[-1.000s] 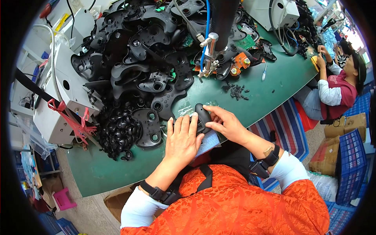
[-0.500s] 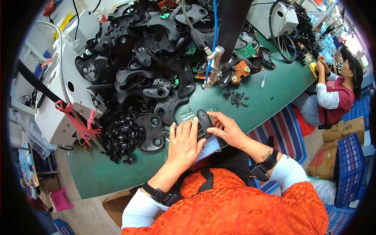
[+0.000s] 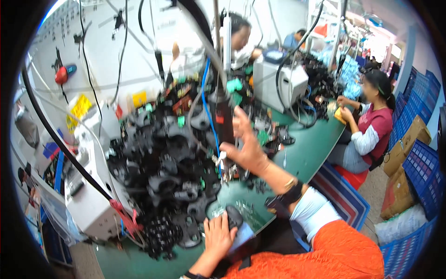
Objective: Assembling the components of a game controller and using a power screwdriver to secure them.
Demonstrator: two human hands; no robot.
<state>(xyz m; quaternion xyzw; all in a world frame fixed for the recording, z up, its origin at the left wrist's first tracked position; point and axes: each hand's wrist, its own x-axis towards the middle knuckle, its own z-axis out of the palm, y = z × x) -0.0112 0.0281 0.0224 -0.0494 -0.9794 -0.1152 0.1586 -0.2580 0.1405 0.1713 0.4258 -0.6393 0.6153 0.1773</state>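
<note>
My right hand (image 3: 248, 146) is raised over the green bench (image 3: 311, 153), its fingers curled against a black power screwdriver (image 3: 224, 118) that hangs from overhead on a blue hose and cables. My left hand (image 3: 218, 237) stays low at the bench's near edge. It holds down a small black plastic part (image 3: 234, 216) that rests on a pale blue pad (image 3: 245, 232). Small screws lie scattered on the bench just beyond that part.
A big heap of black plastic housings (image 3: 162, 172) covers the bench's left half. A white machine box (image 3: 88, 204) stands at the left, another white box (image 3: 278, 83) at the back. A seated co-worker (image 3: 371, 128) works at the right, beside blue crates (image 3: 420, 162) and cardboard boxes (image 3: 409, 139).
My right hand has left the black part and risen to the hanging screwdriver. My head has tilted up, so the far bench and other people show. My left hand stays on the part.
</note>
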